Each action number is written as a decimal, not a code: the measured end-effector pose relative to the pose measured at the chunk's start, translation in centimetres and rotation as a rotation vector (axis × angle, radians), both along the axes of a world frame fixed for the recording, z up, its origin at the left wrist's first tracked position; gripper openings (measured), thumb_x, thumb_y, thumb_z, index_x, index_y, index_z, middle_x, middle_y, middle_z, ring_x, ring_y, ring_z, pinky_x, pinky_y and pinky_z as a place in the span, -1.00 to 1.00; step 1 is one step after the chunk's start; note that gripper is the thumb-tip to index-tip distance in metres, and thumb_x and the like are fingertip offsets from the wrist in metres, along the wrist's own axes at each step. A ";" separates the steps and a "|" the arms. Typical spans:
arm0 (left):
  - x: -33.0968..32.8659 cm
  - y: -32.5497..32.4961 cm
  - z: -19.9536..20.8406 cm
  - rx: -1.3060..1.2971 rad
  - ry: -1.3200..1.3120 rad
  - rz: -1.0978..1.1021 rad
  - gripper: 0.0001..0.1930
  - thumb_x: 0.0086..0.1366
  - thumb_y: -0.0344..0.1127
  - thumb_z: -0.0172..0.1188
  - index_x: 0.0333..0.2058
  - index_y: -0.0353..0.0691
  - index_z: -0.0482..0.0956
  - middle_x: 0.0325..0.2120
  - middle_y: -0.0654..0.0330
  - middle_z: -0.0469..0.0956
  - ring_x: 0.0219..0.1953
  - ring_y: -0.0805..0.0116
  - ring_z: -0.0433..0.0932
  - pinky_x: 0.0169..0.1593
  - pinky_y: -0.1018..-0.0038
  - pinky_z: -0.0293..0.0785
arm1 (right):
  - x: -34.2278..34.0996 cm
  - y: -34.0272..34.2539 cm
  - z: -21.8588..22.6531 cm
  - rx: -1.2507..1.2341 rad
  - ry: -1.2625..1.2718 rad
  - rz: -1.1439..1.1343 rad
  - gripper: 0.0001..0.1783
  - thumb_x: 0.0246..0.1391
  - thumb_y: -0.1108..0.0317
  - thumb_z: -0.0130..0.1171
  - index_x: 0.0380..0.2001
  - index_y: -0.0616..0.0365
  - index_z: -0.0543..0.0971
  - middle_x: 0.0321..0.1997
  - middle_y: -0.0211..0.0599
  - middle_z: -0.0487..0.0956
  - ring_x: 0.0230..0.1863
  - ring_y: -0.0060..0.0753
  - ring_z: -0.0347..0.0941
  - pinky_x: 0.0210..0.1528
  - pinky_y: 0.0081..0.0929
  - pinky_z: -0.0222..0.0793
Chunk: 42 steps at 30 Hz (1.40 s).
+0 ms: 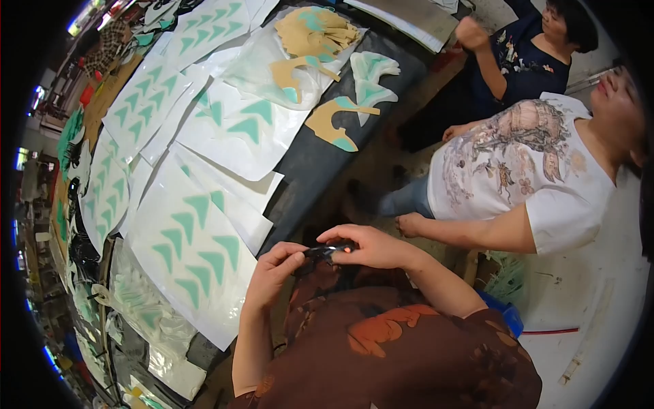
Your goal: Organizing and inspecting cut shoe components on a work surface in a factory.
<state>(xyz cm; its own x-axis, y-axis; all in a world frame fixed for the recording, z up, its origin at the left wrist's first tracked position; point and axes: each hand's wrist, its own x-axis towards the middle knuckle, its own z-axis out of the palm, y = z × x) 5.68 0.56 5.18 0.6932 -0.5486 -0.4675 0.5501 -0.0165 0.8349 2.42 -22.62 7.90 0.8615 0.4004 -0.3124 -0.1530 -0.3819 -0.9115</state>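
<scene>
In front of my body, a small black device (pixel 317 253) with a shiny surface and a tiny orange light is held between both hands. My left hand (pixel 278 267) pinches its left end between thumb and fingers. My right hand (pixel 368 245) curls over its other end, hiding part of it; its exact kind does not show. Left of my hands, a white sheet (pixel 228 310) bearing rows of green arrow-like shapes (pixel 199 273) lies on the table, apart from my fingers.
More patterned sheets (pixel 153 109) overlap farther along the dark table (pixel 310 174). Tan cut pieces (pixel 327 126), a tan stack (pixel 310 41) and a pale green-white piece (pixel 375 75) lie at its far end. Two people stand at right, one in a white shirt (pixel 470 177), one in dark clothes (pixel 528 65).
</scene>
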 end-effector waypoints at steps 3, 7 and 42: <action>-0.3 -1.4 -0.5 -0.083 0.069 0.034 -0.85 0.16 -0.39 0.12 -0.30 -0.31 0.51 -0.38 0.28 0.47 -0.30 0.53 0.41 -0.15 0.58 0.32 | -0.5 -1.3 -0.5 0.440 0.351 -0.164 -0.47 -0.03 0.39 0.14 0.05 0.13 0.28 -0.18 -0.30 0.42 -0.16 -0.56 0.36 -0.12 -0.59 0.31; -1.0 -3.0 -1.0 -0.111 0.154 0.098 -0.86 0.15 -0.42 0.13 -0.30 -0.32 0.50 -0.36 0.25 0.48 -0.31 0.52 0.43 -0.15 0.58 0.34 | -0.5 -1.7 -1.5 0.629 0.487 -0.443 -0.57 0.03 0.34 0.08 -0.01 0.15 0.31 -0.28 -0.38 0.45 -0.26 -0.61 0.40 -0.21 -0.62 0.38; -11.3 9.5 -9.5 0.317 0.611 -0.183 -0.66 0.21 -0.31 0.02 -0.04 -0.26 0.38 -0.19 0.26 0.46 -0.20 0.48 0.45 -0.13 0.55 0.36 | -14.7 -14.3 -12.3 -0.037 0.506 -0.427 -0.58 0.02 0.30 0.05 -0.02 0.08 0.28 -0.31 -0.38 0.36 -0.40 -0.62 0.34 -0.45 -0.65 0.31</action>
<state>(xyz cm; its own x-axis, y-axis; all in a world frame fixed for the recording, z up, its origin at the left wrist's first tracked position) -5.64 10.01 -4.30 0.1661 -0.4043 -0.8994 0.8834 -0.3443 0.3179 -12.25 -36.87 -4.43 0.6852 0.0374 -0.7274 -0.7040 -0.2221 -0.6746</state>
